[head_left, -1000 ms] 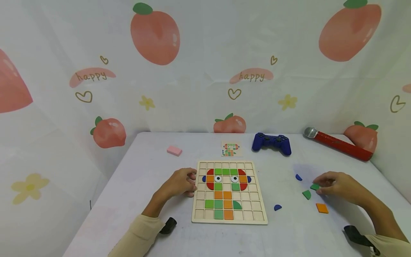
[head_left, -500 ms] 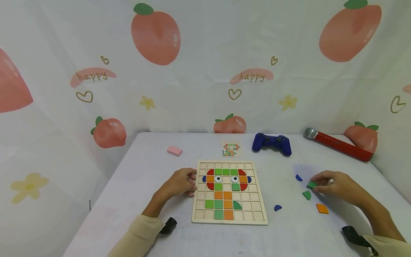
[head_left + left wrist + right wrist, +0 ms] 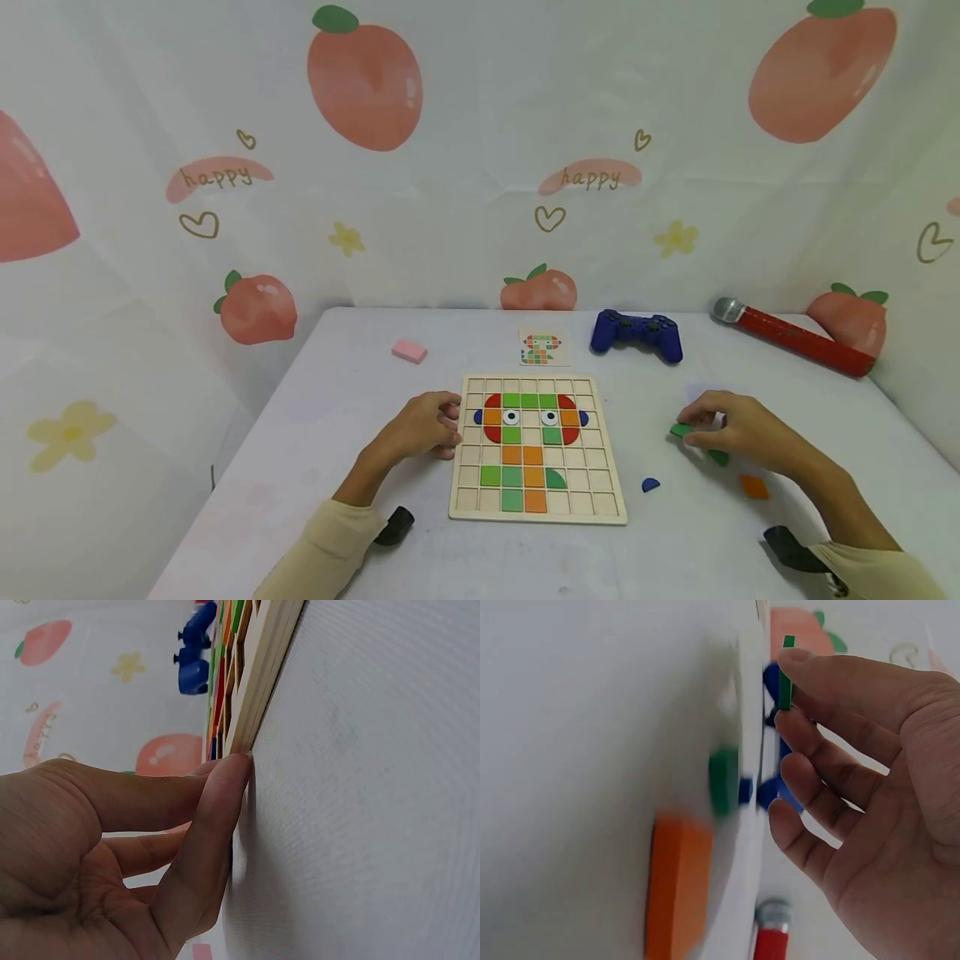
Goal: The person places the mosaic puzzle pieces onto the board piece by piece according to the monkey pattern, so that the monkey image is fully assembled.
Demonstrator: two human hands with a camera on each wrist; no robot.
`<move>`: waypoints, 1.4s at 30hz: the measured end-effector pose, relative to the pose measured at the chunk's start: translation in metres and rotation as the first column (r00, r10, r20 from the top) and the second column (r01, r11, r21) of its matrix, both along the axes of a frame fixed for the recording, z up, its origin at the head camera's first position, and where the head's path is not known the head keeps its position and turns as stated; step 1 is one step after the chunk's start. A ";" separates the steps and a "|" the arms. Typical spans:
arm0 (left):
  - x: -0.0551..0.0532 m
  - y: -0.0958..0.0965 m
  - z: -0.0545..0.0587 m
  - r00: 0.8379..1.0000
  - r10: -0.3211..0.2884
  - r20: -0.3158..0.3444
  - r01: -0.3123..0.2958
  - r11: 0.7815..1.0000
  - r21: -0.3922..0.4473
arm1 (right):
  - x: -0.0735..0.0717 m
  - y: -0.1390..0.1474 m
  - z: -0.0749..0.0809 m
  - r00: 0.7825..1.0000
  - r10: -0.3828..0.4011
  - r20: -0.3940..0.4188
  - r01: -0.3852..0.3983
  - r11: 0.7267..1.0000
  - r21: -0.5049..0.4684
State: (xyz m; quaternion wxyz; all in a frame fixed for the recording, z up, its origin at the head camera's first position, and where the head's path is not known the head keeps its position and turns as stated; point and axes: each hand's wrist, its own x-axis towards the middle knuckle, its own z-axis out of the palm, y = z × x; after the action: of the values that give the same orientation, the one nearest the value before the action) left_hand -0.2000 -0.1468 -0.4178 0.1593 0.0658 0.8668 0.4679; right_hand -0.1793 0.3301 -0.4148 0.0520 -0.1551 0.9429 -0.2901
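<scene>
My left hand (image 3: 420, 427) grips the left edge of a pale wooden puzzle board (image 3: 581, 458) lying flat on the table; in the left wrist view its thumb tip presses the board's side (image 3: 262, 682). On the board's grid, coloured tiles form a figure with two eyes. My right hand (image 3: 742, 429) pinches a thin green piece (image 3: 786, 675) between thumb and index finger, to the right of the board. Under that hand lies a green quarter-circle piece (image 3: 718, 457), with an orange square tile (image 3: 754, 487) nearer me. A blue half-circle (image 3: 650, 484) lies beside the board.
Behind the board lies a picture card (image 3: 553, 354). At the back are a pink block (image 3: 409, 351), a blue game controller (image 3: 637, 333) and a red microphone (image 3: 798, 337). Another blue piece (image 3: 745, 790) shows in the right wrist view. A printed cloth hangs behind the table.
My right hand has picked up the green piece and carried it leftward toward the board, now covering one blue half-circle in the head view. My left hand stays at the board's edge.
</scene>
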 end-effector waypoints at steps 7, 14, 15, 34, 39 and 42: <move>0.001 -0.001 0.001 1.000 0.003 0.003 -0.003 1.000 -0.006 | -0.006 -0.035 0.006 0.997 0.077 -0.011 -0.077 0.997 -0.019; -0.001 0.000 -0.001 1.000 0.002 0.007 -0.002 1.000 -0.001 | -0.018 -0.073 0.006 0.988 0.155 0.015 -0.153 0.985 -0.080; -0.001 0.000 -0.002 1.000 0.002 0.009 -0.002 1.000 0.005 | -0.020 -0.079 0.006 0.986 0.164 0.020 -0.162 0.983 -0.085; -0.001 0.002 0.000 1.000 0.008 0.016 -0.008 1.000 0.007 | -0.039 -0.174 -0.001 0.917 0.399 0.025 -0.397 0.916 -0.066; 0.000 0.001 0.001 1.000 0.006 0.011 -0.006 1.000 0.000 | -0.037 -0.196 0.003 0.903 0.426 0.055 -0.424 0.904 -0.048; 0.000 0.001 0.001 1.000 0.005 0.011 -0.005 1.000 0.004 | -0.035 -0.206 0.007 0.893 0.446 0.062 -0.444 0.895 -0.046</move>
State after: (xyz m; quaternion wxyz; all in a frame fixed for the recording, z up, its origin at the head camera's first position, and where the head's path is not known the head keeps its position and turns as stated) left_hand -0.2004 -0.1461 -0.4169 0.1629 0.0614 0.8651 0.4704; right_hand -0.2146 0.1237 -0.4081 0.1479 -0.3570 0.8755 -0.2901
